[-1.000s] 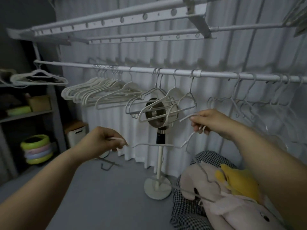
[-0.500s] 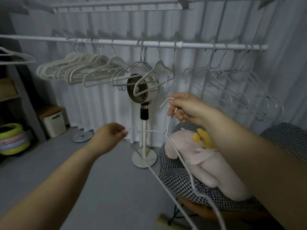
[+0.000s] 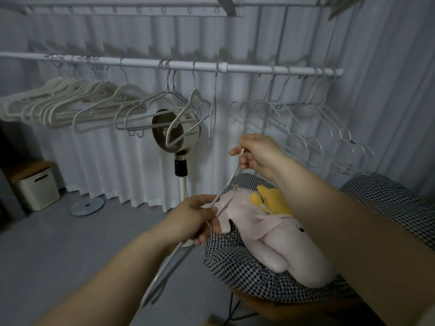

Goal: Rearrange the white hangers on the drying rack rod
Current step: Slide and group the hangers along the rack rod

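Left hand (image 3: pixel 195 218) grips the lower end of a white hanger (image 3: pixel 227 183); right hand (image 3: pixel 257 156) pinches its upper end. Long axis runs from 7 to 1 o'clock. Rod (image 3: pixel 259 68) lies at 12 o'clock from the right hand, the nearer one.

Rod (image 3: pixel 259 68): smooth white tube, slight sheen.
Left hangers (image 3: pixel 61 102): cream, matt, thick.
Right hangers (image 3: pixel 306 128): thin pale wire.
Held hanger (image 3: pixel 239 161): smooth white wire.
Curtain (image 3: pixel 106 161): white pleated cloth.
Chair cover (image 3: pixel 247 274): woven houndstooth cloth.
Plush toy (image 3: pixel 282 243): soft pink fabric.
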Demonstrator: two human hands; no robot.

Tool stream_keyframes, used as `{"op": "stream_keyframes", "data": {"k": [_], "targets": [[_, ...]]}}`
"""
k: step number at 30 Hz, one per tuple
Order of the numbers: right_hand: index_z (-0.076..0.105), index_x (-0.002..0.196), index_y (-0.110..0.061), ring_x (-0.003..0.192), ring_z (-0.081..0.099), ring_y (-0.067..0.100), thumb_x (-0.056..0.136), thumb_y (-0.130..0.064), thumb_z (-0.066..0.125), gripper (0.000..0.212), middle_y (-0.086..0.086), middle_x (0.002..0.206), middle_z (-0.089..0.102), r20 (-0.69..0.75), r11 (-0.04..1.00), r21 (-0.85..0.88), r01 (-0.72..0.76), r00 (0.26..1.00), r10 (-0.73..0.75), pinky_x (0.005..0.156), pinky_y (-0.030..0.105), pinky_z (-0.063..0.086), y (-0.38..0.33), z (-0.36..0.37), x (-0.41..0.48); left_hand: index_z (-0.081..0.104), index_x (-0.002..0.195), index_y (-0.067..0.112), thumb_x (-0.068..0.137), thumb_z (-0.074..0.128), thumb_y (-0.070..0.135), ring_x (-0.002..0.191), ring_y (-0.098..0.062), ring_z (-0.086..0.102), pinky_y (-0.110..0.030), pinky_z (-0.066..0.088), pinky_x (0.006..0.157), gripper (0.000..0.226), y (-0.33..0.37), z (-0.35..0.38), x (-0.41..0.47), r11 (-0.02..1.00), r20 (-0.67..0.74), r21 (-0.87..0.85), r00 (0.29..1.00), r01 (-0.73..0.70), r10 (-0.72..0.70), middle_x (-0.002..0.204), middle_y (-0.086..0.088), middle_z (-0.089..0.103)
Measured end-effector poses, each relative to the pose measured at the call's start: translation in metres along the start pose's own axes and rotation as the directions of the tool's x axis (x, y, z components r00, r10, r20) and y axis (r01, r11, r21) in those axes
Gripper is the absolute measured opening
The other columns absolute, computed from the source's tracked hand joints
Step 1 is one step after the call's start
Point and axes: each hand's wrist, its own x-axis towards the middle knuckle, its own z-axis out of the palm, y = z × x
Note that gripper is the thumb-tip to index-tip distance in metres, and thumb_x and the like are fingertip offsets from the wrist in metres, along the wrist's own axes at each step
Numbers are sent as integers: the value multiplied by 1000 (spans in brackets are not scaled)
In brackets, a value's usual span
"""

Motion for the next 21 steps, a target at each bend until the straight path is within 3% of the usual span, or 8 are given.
{"op": "stream_keyframes", "data": {"k": [3, 5, 8, 9, 11, 15, 21], "targets": [[37, 117, -10, 28, 47, 6, 94, -7, 37, 23, 15, 82, 60, 7, 997, -68, 31, 1000, -30, 34, 15, 43, 2, -12, 25, 49, 100, 15, 96, 35, 5, 22, -8, 39, -9, 28, 28, 18, 3, -2, 28, 998, -52, -61, 999, -2, -1, 36, 0, 55], [35, 130, -11, 40, 55, 8, 94, -15, 42, 37, 11, 93, 60, -45, 964, -247, 96, 993, -110, 40, 17, 47, 3, -24, 46, 44, 113, 11, 96, 35, 5, 20, -8, 38, -9, 26, 28, 20, 7, -4, 50, 997, -105, -81, 994, -4, -4, 33, -1, 52], [47, 127, -9, 94, 60, 18, 92, -20, 48, 37, 9, 117, 57, -94, 781, -588, 211, 941, -326, 76, 21, 43, -1, -49, 80, 42, 121, 10, 96, 35, 6, 21, -9, 38, -11, 25, 29, 26, 18, -2, 91, 998, -157, -63, 987, -30, 19, 31, -1, 49], [51, 124, -9, 110, 53, 22, 91, -19, 48, 34, 9, 124, 55, -97, 697, -685, 213, 921, -377, 86, 22, 38, -2, -59, 91, 43, 121, 11, 96, 35, 7, 21, -9, 38, -12, 25, 30, 26, 22, -1, 103, 997, -168, -62, 985, -43, 32, 31, 0, 49], [55, 120, -11, 124, 39, 26, 91, -19, 48, 31, 10, 131, 50, -92, 525, -830, 188, 883, -461, 99, 26, 30, -6, -77, 107, 43, 122, 9, 96, 35, 6, 21, -9, 38, -11, 27, 30, 28, 32, 3, 126, 993, -174, -88, 983, -81, 65, 31, -1, 48], [49, 125, -14, 128, 28, 26, 90, -19, 47, 35, 8, 137, 41, -72, 347, -929, 126, 860, -505, 103, 31, 25, -17, -108, 138, 39, 129, 5, 97, 33, 7, 22, -8, 39, -12, 27, 30, 33, 56, 10, 175, 985, -209, -60, 967, -159, 143, 31, 0, 48], [35, 132, -15, 120, 41, 27, 90, -27, 43, 45, 8, 127, 54, -22, 211, -976, 61, 929, -368, 94, 35, 28, -14, -126, 172, 38, 131, 6, 96, 35, 10, 24, -8, 40, -17, 25, 35, 35, 72, 7, 226, 981, -306, -63, 939, -182, 155, 32, 0, 50]]}}
